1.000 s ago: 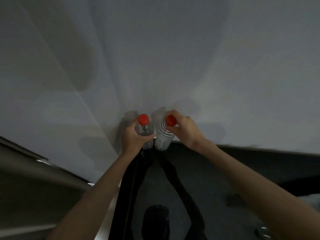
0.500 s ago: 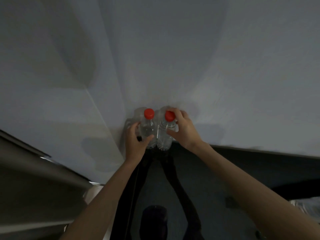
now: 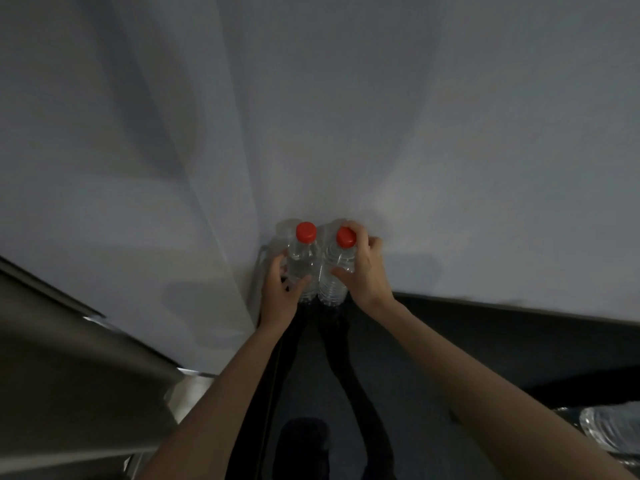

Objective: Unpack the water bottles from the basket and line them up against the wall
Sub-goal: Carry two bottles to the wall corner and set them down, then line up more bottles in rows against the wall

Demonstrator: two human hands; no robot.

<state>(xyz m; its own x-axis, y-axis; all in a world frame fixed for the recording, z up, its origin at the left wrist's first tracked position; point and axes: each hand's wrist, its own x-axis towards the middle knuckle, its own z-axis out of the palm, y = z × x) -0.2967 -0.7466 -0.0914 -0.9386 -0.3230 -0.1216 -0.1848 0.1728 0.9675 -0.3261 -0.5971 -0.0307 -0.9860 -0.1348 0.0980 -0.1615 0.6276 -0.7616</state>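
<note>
Left water bottle [image 3: 301, 261] and right water bottle [image 3: 334, 282] stand upright, touching, at wall [image 3: 450, 168] base. Left hand [image 3: 280, 296] wraps one, right hand [image 3: 363, 275] clamps the other's shoulder. Neither released. Blurred clear plastic [image 3: 609, 431] near right: probably more to unpack.

the wall [image 3: 450, 150] closes off behind the bottles [image 3: 302, 263]; a side wall [image 3: 138, 237] crowds the left; floor [image 3: 519, 351] rightward lies open.

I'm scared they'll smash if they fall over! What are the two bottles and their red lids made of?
Probably not glass. The left bottle and the right bottle look like thin, clear, glossy plastic: you can see through them, and the right one shows moulded ribs. The left cap and the right cap look like hard red plastic, solid in colour. The dim light leaves their finish unsure.
</note>
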